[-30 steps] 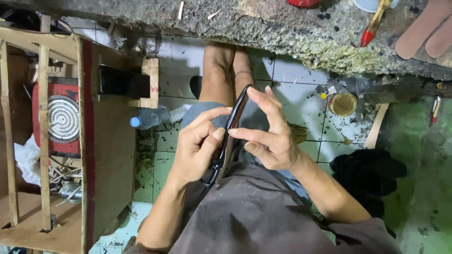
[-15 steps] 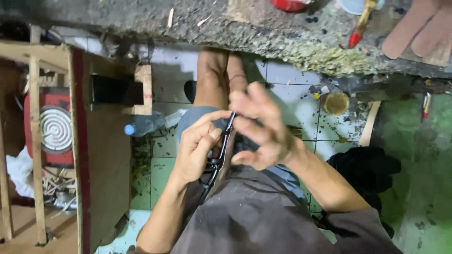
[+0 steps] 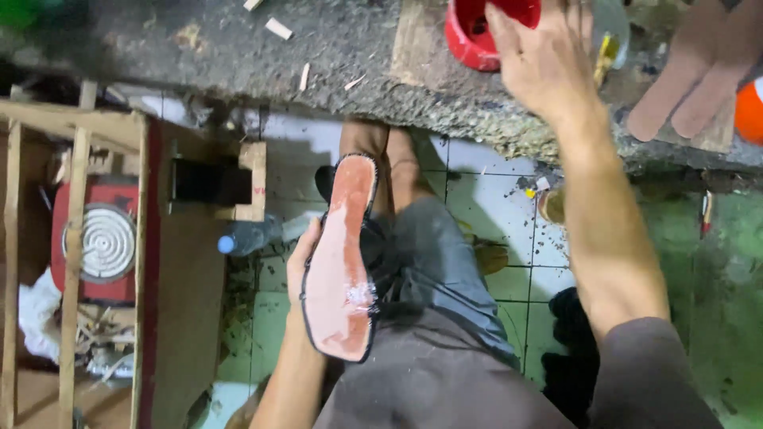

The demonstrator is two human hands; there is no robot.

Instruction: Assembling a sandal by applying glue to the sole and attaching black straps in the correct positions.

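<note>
My left hand (image 3: 300, 266) holds a shoe sole (image 3: 342, 258) over my lap, its pinkish-brown face turned up and a wet shiny patch near the lower right edge; a black rim runs around it. My right hand (image 3: 544, 59) is stretched up to the rough workbench (image 3: 238, 56), fingers spread beside a red tub (image 3: 477, 32) and over a small brush with a yellow handle (image 3: 608, 52). I cannot tell whether the fingers grip anything.
Two brown sole-shaped cutouts (image 3: 691, 71) lie on the bench at right. A red electric coil stove (image 3: 99, 238) sits in a wooden frame at left. A plastic bottle (image 3: 254, 236) lies on the tiled floor by my legs.
Both hands were working on the sole held edge-on. Now the right hand has let go and reached up to the bench, and the left hand has turned the sole face-up.
</note>
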